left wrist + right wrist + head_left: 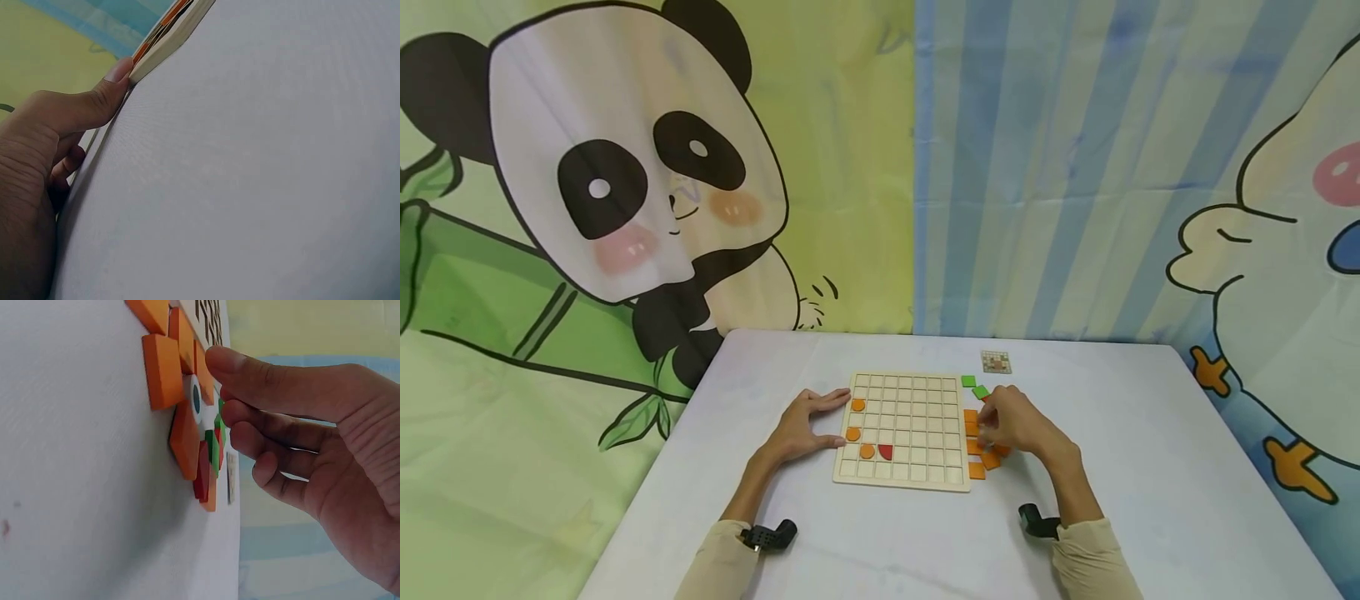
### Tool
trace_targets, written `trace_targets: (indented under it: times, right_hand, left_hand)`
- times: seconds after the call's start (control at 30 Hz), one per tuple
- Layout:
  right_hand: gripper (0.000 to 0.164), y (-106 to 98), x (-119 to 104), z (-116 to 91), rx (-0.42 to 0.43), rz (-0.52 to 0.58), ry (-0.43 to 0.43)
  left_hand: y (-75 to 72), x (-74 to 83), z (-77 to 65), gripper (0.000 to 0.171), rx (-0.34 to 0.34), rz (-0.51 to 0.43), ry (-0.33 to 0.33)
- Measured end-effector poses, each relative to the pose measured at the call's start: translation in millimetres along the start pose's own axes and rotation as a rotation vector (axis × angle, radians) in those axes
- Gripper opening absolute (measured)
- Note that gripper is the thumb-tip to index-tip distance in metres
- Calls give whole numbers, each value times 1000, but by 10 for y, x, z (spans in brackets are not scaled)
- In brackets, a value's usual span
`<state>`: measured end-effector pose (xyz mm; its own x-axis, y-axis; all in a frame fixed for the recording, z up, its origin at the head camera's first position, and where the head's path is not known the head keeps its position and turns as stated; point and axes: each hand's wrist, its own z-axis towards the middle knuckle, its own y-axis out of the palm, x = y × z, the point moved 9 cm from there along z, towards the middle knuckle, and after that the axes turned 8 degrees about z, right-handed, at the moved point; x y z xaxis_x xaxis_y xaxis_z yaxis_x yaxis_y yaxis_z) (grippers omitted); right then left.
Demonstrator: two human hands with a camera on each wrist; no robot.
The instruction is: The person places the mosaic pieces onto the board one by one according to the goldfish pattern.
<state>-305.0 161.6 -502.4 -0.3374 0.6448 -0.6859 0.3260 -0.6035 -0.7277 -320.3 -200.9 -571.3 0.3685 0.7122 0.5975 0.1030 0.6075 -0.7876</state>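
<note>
A pale square grid board point(917, 425) lies on the table. Its left part carries orange round pieces point(867, 451) and a red quarter-round piece point(886, 452). My left hand point(801, 427) is spread along the board's left edge, thumb and fingers touching it apart from each other. In the left wrist view the thumb point(115, 87) presses at the board's side. Beyond the right edge, my right hand point(1018, 423) hovers over loose tiles, fingers loosely bent, with no piece visible in its grasp. Orange tiles point(164, 370), a red tile point(202, 472) and green tiles lie below its fingertips.
A small patterned card point(996, 362) lies behind the loose pieces. Green tiles point(968, 381) sit at the board's far right corner. The white table point(880, 542) meets a printed cloth backdrop point(1037, 167) at the back.
</note>
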Motion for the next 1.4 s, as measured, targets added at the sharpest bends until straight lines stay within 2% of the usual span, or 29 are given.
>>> trace_targets:
  times: [0.2,0.43,0.77,1.4]
  right_hand:
    - [21,-9,140,-62,16,-18,93]
    - [19,-20,202,-113,23,-20,129]
    - [19,-1,235,-119,41,-28,129]
    - [14,-58,175,-85,60,-35,60]
  left_hand:
    - [-7,1,1,89,3,-2,2]
    - [16,-9,17,89,-8,-6,-1]
    - [5,-6,19,88,-11,-1,-11]
    - [8,-29,8,88,-9,5,-20]
